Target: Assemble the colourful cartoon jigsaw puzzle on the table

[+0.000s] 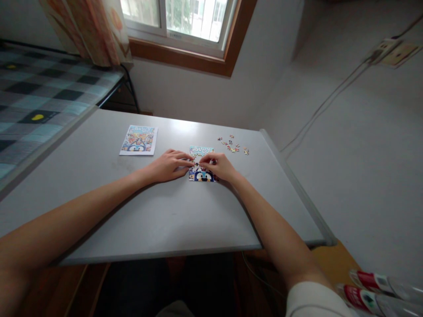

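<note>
A partly assembled jigsaw puzzle (pixel 203 177) lies flat on the table, with a blue cartoon dog face along its near edge and lettering along its far edge. My left hand (pixel 170 166) rests palm down at its left side, fingers stretched out and touching the edge. Over the puzzle's middle, my right hand (pixel 220 167) pinches a small puzzle piece (pixel 197 164) between thumb and forefinger. The fingers partly hide the piece and the puzzle's centre. Several loose puzzle pieces (pixel 233 149) are scattered beyond my right hand.
A printed reference picture (pixel 139 140) lies on the white table (pixel 158 224) at the back left. A bed (pixel 59 88) stands along the left, and a wall with a cable (pixel 325 101) runs along the right. Plastic bottles (pixel 366 297) lie at the lower right.
</note>
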Action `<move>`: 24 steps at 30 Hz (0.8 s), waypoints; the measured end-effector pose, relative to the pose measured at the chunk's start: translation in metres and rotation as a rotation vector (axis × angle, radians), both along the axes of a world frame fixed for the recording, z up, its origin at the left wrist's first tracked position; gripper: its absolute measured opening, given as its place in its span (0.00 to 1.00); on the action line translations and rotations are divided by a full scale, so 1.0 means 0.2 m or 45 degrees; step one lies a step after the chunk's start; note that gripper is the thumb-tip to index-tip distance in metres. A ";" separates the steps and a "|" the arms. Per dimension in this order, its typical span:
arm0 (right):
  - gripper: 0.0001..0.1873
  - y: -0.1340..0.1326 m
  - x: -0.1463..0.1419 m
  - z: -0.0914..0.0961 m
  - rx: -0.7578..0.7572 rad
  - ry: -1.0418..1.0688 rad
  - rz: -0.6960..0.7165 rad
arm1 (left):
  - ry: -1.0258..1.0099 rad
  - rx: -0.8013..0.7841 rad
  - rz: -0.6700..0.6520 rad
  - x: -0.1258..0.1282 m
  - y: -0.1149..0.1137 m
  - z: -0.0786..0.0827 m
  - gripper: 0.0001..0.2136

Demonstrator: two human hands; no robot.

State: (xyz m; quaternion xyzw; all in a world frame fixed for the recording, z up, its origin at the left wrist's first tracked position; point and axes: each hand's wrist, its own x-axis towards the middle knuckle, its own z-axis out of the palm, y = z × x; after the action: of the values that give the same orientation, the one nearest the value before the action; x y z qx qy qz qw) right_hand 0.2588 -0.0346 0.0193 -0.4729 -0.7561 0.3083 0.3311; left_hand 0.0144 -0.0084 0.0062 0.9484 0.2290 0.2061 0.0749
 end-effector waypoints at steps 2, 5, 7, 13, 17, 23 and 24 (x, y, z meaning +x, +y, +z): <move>0.06 0.00 0.00 -0.01 -0.053 0.008 0.006 | 0.001 0.005 0.004 0.00 0.00 0.00 0.15; 0.07 0.00 -0.01 -0.02 -0.078 0.013 0.013 | 0.002 0.008 0.008 0.00 0.00 0.00 0.15; 0.07 0.00 -0.01 -0.02 -0.071 -0.001 0.021 | 0.001 0.007 0.007 0.00 0.00 0.00 0.15; 0.07 -0.01 -0.01 -0.02 -0.002 -0.069 0.027 | 0.004 0.010 0.002 0.00 0.00 0.00 0.15; 0.07 -0.01 -0.02 -0.02 0.039 -0.122 0.019 | 0.001 0.014 0.008 0.00 0.00 0.00 0.15; 0.07 -0.01 -0.03 -0.01 0.065 -0.186 0.005 | -0.002 0.009 0.015 0.00 0.00 0.00 0.15; 0.07 -0.01 -0.03 -0.01 0.067 -0.195 0.001 | -0.002 0.009 0.017 0.00 0.00 0.00 0.15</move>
State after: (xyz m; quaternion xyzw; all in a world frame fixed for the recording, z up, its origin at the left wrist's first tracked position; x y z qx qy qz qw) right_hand 0.2531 -0.0360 0.0165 -0.4860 -0.7872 0.2514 0.2845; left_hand 0.0142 -0.0087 0.0066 0.9470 0.2344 0.2082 0.0704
